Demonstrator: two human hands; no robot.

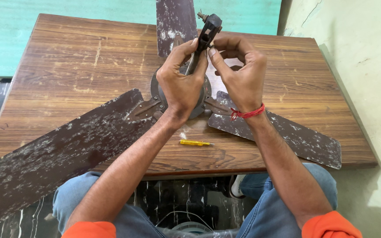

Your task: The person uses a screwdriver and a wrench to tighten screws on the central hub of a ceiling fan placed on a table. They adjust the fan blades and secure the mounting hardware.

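Over the scratched wooden desk [76, 66], the left hand [181, 83] is gripping the fan's dark downrod [204, 42] — the right hand [239, 72] is pinching its top, fingers curled; a yellow screwdriver [195, 143] is lying nearby.

Worn metal on scuffed wood

Fan blades [67, 150] – dull brown metal, flaking white – lie on the table [80, 61], matt scratched wood-grain; beside it, yellow glossy plastic screwdriver [195, 143].

Left grip [182, 81]: my fingers wrap the fan's down rod [204, 42], thumb up at its top.
Right grip [239, 72]: my fingertips pinch at the rod's dark upper end.
Fan [67, 150]: brown blades spread across my bench [80, 61].
Screwdriver [195, 143]: yellow, lying near the bench's front edge.
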